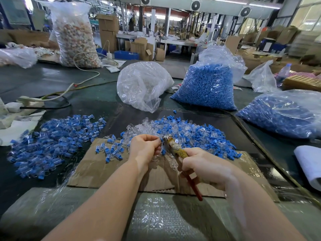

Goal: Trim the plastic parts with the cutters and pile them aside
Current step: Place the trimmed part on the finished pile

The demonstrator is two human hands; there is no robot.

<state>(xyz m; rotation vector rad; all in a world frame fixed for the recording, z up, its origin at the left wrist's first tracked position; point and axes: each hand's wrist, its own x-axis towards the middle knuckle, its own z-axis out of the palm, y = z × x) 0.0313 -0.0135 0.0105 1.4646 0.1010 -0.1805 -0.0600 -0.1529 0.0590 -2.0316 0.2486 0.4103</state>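
My left hand (145,147) pinches a small blue and clear plastic part (161,140) at its fingertips. My right hand (202,165) grips the cutters (175,147), whose metal jaws touch that part; the red handle (196,188) sticks out below the palm. Just beyond my hands lies a heap of loose blue and clear parts (187,133). A second, wider pile of blue and clear parts (50,143) is spread out on the dark table at the left. A flat sheet of cardboard (97,167) lies under my hands.
Two bulging bags of blue pieces (206,89) (284,115) stand at the right, a clear bag of transparent parts (142,84) in the middle. A power strip and cables (31,101) lie at the left, a white roll (309,164) at the right edge.
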